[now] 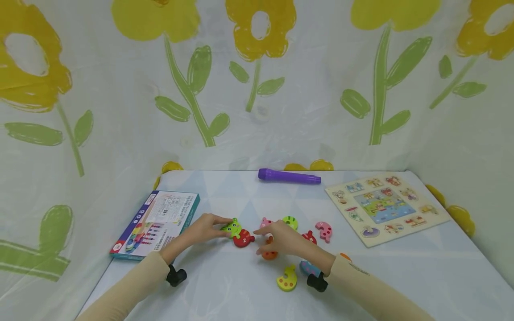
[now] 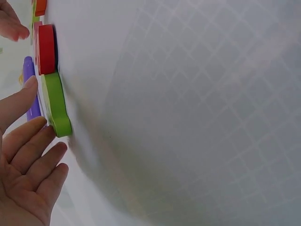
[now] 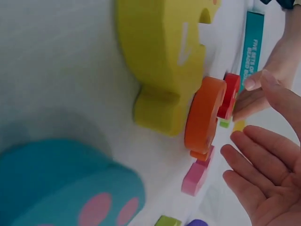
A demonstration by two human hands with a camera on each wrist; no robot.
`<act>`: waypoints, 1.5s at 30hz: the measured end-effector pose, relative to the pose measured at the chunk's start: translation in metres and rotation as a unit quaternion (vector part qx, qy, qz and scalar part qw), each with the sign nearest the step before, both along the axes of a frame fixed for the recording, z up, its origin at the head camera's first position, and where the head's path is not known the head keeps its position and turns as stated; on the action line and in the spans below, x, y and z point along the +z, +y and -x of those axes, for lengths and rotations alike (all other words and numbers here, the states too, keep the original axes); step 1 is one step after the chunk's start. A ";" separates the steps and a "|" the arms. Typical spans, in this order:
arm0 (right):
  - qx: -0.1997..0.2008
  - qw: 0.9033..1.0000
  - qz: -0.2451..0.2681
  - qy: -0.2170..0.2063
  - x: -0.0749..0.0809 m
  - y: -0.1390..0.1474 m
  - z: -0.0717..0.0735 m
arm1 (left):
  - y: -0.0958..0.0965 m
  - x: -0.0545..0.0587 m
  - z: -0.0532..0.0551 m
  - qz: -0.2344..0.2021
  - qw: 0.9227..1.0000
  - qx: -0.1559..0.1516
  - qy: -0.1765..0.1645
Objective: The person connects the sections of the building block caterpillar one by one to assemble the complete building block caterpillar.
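Observation:
My left hand (image 1: 206, 230) is at the green caterpillar-head piece (image 1: 231, 228), its fingertips against the piece's edge, thumb and fingers loosely apart. Joined to that head is a red piece (image 1: 242, 239) marked 2. Over the orange piece (image 3: 203, 115) hovers my right hand (image 1: 283, 238), fingers spread and nothing between them; it partly covers that piece in the head view. A yellow piece (image 1: 287, 280) and a blue piece with pink spots (image 1: 308, 268) lie nearer to me, the blue one partly behind the right wrist.
Pink (image 1: 324, 231), green (image 1: 290, 222) and red (image 1: 309, 238) pieces lie beyond the right hand. A flat box (image 1: 168, 211) is at left, a picture puzzle board (image 1: 385, 207) at right. Along the back edge lies a purple stick-like object (image 1: 289, 176).

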State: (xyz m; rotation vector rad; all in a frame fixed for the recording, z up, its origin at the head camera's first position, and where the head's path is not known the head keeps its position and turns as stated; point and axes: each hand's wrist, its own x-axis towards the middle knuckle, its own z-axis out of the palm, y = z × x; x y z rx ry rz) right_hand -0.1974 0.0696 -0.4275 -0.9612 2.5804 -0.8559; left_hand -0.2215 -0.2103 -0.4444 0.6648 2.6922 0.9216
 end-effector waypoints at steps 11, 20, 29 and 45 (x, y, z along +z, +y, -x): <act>-0.027 0.998 -0.045 0.029 -0.006 0.023 -0.008 | 0.005 -0.004 0.003 0.003 1.000 -0.022 0.008; -0.001 0.995 -0.080 0.067 -0.014 0.024 -0.007 | 0.011 0.000 0.004 0.016 1.000 -0.015 0.009; -0.006 0.994 -0.086 0.070 -0.015 0.023 -0.008 | 0.011 -0.002 0.008 0.023 0.999 -0.029 0.003; 0.012 0.993 -0.075 0.086 -0.010 0.018 -0.012 | 0.012 -0.001 0.013 0.046 0.998 -0.053 -0.002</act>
